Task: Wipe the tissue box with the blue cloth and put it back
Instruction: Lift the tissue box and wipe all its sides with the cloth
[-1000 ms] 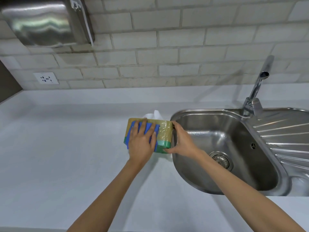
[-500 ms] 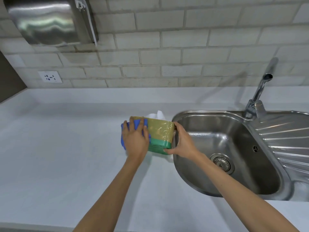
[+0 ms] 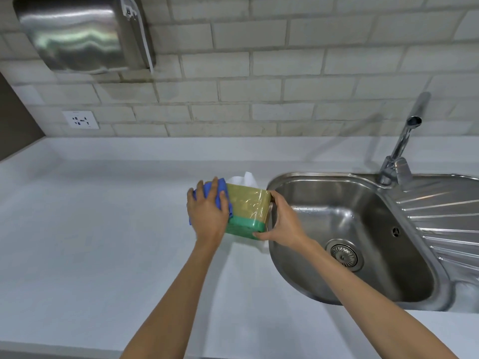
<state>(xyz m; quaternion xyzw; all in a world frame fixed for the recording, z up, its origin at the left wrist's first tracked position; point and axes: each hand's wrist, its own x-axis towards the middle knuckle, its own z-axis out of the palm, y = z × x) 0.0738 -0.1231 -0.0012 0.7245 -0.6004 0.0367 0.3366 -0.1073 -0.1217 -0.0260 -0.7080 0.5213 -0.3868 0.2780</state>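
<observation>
The tissue box [image 3: 247, 207] is olive yellow with a green band along its lower edge and a glossy plastic wrap; white tissue [image 3: 245, 178] sticks out behind it. It is tilted up off the white counter [image 3: 90, 229], just left of the sink. My right hand [image 3: 282, 220] grips the box's right end. My left hand [image 3: 207, 212] presses the blue cloth [image 3: 221, 194] against the box's left end, and the hand hides most of the cloth.
A steel sink [image 3: 363, 242] with a drain [image 3: 343, 255], a faucet [image 3: 401, 149] and a ribbed drainboard [image 3: 445, 218] lies to the right. A steel dispenser [image 3: 77, 35] hangs on the brick wall at upper left, above a wall socket [image 3: 80, 119].
My left hand has slid the blue cloth from the box's front face leftward onto its left end. My right hand has kept its grip on the right end.
</observation>
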